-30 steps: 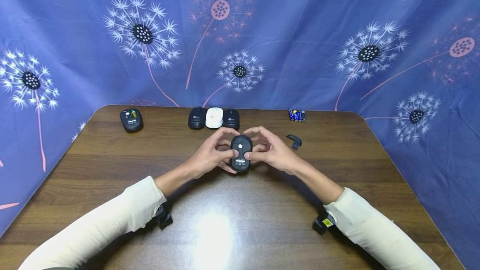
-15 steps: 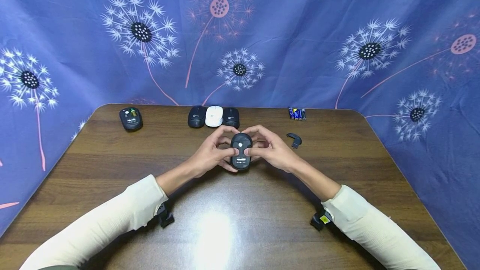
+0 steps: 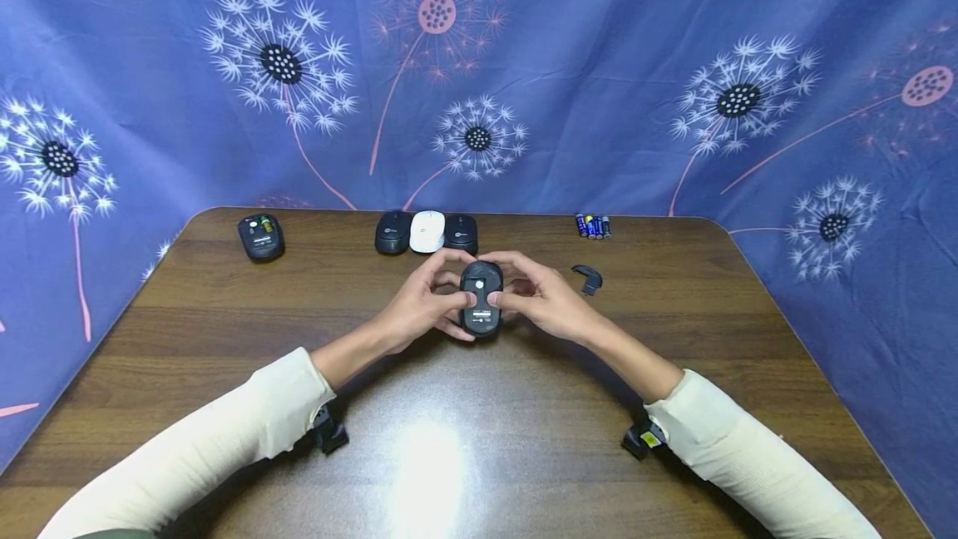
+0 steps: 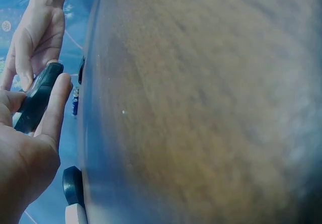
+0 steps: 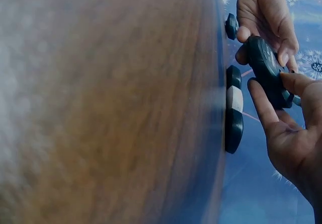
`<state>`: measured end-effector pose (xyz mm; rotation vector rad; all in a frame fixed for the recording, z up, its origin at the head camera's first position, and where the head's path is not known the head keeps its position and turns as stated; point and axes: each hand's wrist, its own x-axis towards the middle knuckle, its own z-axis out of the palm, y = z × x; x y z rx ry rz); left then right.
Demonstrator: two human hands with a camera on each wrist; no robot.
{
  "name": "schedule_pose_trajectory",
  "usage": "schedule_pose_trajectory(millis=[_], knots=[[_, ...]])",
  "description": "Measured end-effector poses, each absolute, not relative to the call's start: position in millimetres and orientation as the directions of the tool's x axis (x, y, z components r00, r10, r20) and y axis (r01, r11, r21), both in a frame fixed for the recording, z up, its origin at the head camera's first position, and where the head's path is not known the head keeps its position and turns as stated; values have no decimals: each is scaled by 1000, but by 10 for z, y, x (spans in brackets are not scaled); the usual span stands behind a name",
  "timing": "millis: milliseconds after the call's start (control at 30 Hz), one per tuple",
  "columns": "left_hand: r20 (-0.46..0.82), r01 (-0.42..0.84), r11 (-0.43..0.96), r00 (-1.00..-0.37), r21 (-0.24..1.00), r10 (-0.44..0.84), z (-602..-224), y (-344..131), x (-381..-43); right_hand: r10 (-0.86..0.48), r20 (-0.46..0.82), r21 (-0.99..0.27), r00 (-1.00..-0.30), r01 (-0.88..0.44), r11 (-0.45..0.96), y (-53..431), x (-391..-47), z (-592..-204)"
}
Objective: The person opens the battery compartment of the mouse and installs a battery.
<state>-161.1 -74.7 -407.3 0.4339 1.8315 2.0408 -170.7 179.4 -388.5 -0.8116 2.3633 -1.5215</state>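
Left hand (image 3: 422, 306) and right hand (image 3: 550, 306) together hold a black mouse (image 3: 481, 307) between them, gripping its opposite sides, underside up, thumbs (image 3: 454, 301) on that face, above the middle of the tabletop (image 3: 224, 339). On the underside a pale round sticker (image 3: 480, 284) and a white label (image 3: 481, 314) carry print too small to read; the light logos on the black mouse at left (image 3: 392, 234), white mouse (image 3: 427, 233) and black mouse at right (image 3: 461, 235), lined up at the far edge, are illegible too. Smooth, oval and dark, the held mouse contrasts with the glossy wood grain, ribbed cream sleeves (image 3: 217, 431) and creased blue cloth (image 3: 599, 148). Compared with a second ago, the right index fingertip sits slightly closer to the left one, while the curved black piece (image 3: 590, 279) and blue-wrapped batteries (image 3: 591, 227) lie where they were
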Motion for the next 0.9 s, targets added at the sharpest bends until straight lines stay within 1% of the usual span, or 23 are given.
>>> schedule_pose_trajectory(millis=[267, 400, 500, 700, 900], knots=[[-31, -78, -83, -886, 994, 463, -4047, -753, -1618, -536, 219, -791, -816, -470, 392, 1753, -1705, -3866], [-56, -103, -75, -880, 992, 472, -4054, -735, -1605, -506, 282, -756, -815, -514, 406, 1739, -1724, -3851], [-61, -107, -69, -878, 992, 475, -4060, -720, -1597, -475, 308, -758, -824, -514, 400, 1736, -1733, -3842], [-58, -104, -71, -875, 992, 480, -4050, -714, -1595, -410, 319, -810, -855, -471, 350, 1743, -1719, -3860], [-84, -121, -48, -878, 992, 472, -4058, -720, -1591, -367, 364, -776, -856, -497, 389, 1786, -1709, -3828]])
